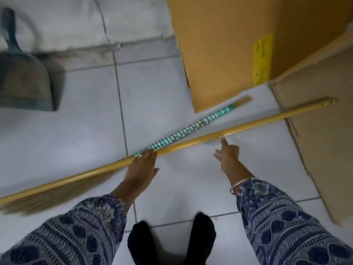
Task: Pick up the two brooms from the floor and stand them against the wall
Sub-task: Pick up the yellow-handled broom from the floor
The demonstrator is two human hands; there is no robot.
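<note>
Your hands at two brooms on the tiled floor [76, 127].

Your left hand [142, 166] lies over the yellow-handled broom [248, 122], fingers curled on the stick; whether they close round it you cannot tell. Your right hand [227, 153] is spread, forefinger tip just beneath that stick. The green-and-white-handled broom [191, 129] lies just beyond, its end by a cardboard box [219, 44].

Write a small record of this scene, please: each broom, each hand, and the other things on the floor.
yellow-handled broom: lying on the tiled floor, bristles toward the left
green-and-white handled broom: lying on the floor beside and behind it
left hand: fingers resting on the yellow handle, not closed
right hand: open, reaching for the handle, just short of it
dustpan: far left, upright
cardboard boxes: right
</note>
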